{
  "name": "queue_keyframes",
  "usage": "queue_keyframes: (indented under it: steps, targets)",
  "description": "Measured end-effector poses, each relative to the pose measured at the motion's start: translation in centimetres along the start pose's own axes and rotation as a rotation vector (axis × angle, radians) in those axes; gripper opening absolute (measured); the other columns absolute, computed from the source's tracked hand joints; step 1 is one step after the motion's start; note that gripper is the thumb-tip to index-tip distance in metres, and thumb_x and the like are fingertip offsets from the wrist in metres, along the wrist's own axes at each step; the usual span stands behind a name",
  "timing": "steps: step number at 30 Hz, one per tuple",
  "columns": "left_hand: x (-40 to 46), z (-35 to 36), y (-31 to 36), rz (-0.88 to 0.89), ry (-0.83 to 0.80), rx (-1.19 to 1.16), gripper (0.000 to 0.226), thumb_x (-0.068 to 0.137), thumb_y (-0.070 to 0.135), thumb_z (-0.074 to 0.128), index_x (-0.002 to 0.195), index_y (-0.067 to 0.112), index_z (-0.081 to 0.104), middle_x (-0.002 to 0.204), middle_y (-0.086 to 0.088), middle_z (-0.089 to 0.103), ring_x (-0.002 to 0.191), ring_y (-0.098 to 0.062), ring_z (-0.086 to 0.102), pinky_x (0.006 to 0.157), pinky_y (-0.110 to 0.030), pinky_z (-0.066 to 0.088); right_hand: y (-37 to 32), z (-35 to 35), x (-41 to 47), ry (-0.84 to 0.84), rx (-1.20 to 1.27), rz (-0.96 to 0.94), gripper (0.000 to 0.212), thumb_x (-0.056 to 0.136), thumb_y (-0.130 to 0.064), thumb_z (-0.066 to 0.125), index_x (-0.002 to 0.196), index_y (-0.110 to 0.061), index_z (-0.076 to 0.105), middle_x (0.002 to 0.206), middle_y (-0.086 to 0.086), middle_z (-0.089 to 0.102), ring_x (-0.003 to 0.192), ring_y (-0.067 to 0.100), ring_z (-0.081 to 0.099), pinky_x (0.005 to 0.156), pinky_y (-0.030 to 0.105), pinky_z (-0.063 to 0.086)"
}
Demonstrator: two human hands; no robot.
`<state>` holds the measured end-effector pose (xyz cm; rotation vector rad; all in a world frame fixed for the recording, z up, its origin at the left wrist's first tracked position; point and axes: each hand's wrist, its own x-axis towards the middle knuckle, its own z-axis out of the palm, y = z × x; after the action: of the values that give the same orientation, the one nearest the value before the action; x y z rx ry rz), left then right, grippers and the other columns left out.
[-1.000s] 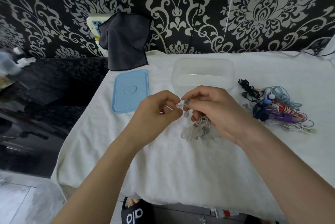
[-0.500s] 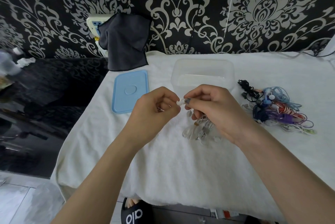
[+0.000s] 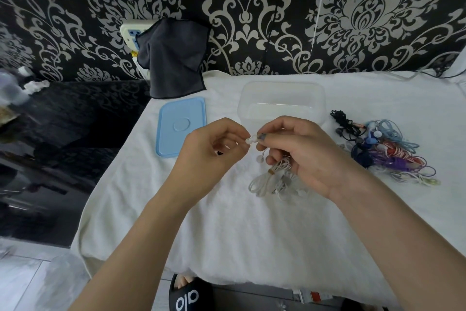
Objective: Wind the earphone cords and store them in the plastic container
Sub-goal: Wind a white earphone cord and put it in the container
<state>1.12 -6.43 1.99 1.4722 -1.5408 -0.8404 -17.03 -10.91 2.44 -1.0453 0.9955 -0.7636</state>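
At the centre of the frame the left hand (image 3: 214, 152) and the right hand (image 3: 300, 157) meet above the desk (image 3: 227, 230), which is covered with a white cloth. Both have curled fingers and together pinch a small white earbud (image 3: 249, 139) between their fingertips. The white cord (image 3: 269, 179) hangs from the right hand, looped loosely and lying on the cloth just below it, with a second earbud (image 3: 259, 158) dangling under the fingers. Just above the hands stands the clear container (image 3: 281, 99), open at the top. Its blue lid (image 3: 180, 126) lies flat to the left of it. At the right of the frame lies a tangled pile of earphones (image 3: 383, 149) in black, blue, red and purple. A dark rag (image 3: 174, 58) hangs at the wall in the upper left, over a socket (image 3: 131, 33).
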Motion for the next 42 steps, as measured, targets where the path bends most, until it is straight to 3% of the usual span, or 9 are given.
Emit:
queue_keyframes:
  steps: [10, 16, 19, 21, 23, 28, 32, 35, 42]
  targets:
    - [-0.1, -0.1, 0.1, 0.054, -0.031, 0.043, 0.010, 0.093, 0.013, 0.071, 0.097, 0.022, 0.072, 0.087, 0.011, 0.072, 0.082, -0.016, 0.070, 0.083, -0.036, 0.058, -0.2, -0.1, 0.1, -0.034, 0.096, 0.082, 0.005, 0.089, 0.000, 0.066, 0.089, -0.003, 0.071, 0.074, 0.013, 0.063, 0.052, 0.015, 0.050, 0.053, 0.022, 0.050]
    - [-0.2, -0.1, 0.9, -0.021, -0.055, -0.167, 0.012, 0.093, 0.004, 0.068, 0.099, 0.013, 0.074, 0.093, 0.001, 0.079, 0.094, -0.013, 0.076, 0.082, -0.020, 0.055, -0.5, 0.1, 0.2, -0.095, 0.255, 0.129, 0.007, 0.089, 0.002, 0.064, 0.085, -0.003, 0.067, 0.069, 0.009, 0.061, 0.046, 0.009, 0.046, 0.056, 0.023, 0.051]
    - [-0.1, -0.1, 1.1, -0.052, -0.038, -0.246, 0.010, 0.093, 0.004, 0.068, 0.099, 0.010, 0.073, 0.092, -0.007, 0.079, 0.093, -0.022, 0.075, 0.080, -0.030, 0.054, -0.5, 0.2, 0.2, -0.120, 0.319, 0.148, 0.008, 0.088, 0.002, 0.064, 0.083, -0.005, 0.066, 0.069, 0.008, 0.061, 0.046, 0.009, 0.045, 0.059, 0.024, 0.050]
    - [0.0, -0.1, 1.0, -0.078, -0.031, -0.274, 0.008, 0.093, 0.007, 0.070, 0.100, 0.009, 0.073, 0.094, -0.013, 0.077, 0.096, -0.030, 0.073, 0.079, -0.041, 0.049, -0.5, 0.1, 0.3, -0.134, 0.340, 0.160, 0.010, 0.087, 0.000, 0.065, 0.081, -0.006, 0.065, 0.068, 0.008, 0.061, 0.046, 0.010, 0.045, 0.074, 0.028, 0.050]
    - [0.1, -0.2, 0.9, -0.105, -0.037, -0.311, 0.010, 0.091, 0.011, 0.071, 0.101, 0.009, 0.072, 0.097, -0.014, 0.077, 0.095, -0.028, 0.073, 0.082, -0.042, 0.048, -0.5, 0.1, 0.3, -0.140, 0.354, 0.173, 0.011, 0.087, 0.000, 0.066, 0.078, -0.008, 0.066, 0.068, 0.007, 0.061, 0.047, 0.010, 0.046, 0.087, 0.035, 0.044]
    - [0.4, 0.1, 0.7, -0.163, -0.056, -0.483, 0.011, 0.085, 0.007, 0.067, 0.096, 0.011, 0.069, 0.096, -0.025, 0.071, 0.093, -0.029, 0.068, 0.098, -0.043, 0.052, -0.6, 0.1, 0.2, -0.133, 0.396, 0.180, 0.013, 0.086, 0.001, 0.065, 0.077, -0.008, 0.066, 0.069, 0.007, 0.061, 0.045, 0.008, 0.047, 0.065, 0.025, 0.043]
    - [0.6, 0.2, 1.2, -0.217, -0.075, -0.608, 0.015, 0.088, -0.005, 0.063, 0.087, 0.010, 0.063, 0.090, -0.021, 0.067, 0.087, -0.024, 0.068, 0.087, -0.030, 0.057, -0.8, 0.2, 0.2, -0.139, 0.468, 0.184, 0.016, 0.089, 0.003, 0.061, 0.077, -0.005, 0.065, 0.068, 0.008, 0.062, 0.046, 0.007, 0.042, 0.057, 0.022, 0.049]
    - [0.6, 0.2, 1.6, -0.273, -0.119, -0.689, 0.015, 0.085, 0.000, 0.066, 0.081, 0.014, 0.061, 0.089, -0.015, 0.070, 0.082, -0.020, 0.069, 0.078, -0.023, 0.056, -0.9, 0.3, 0.0, -0.152, 0.520, 0.206, 0.017, 0.090, 0.004, 0.060, 0.076, -0.004, 0.065, 0.068, 0.009, 0.061, 0.046, 0.006, 0.041, 0.053, 0.021, 0.050]
    - [0.8, 0.1, 1.5, -0.323, -0.143, -0.726, 0.021, 0.094, 0.000, 0.056, 0.081, 0.015, 0.061, 0.087, -0.011, 0.070, 0.081, -0.016, 0.069, 0.074, -0.021, 0.055, -0.8, 0.6, 0.0, -0.149, 0.587, 0.236, 0.023, 0.090, 0.003, 0.060, 0.069, -0.003, 0.068, 0.068, 0.009, 0.060, 0.045, 0.006, 0.042, 0.050, 0.020, 0.049]
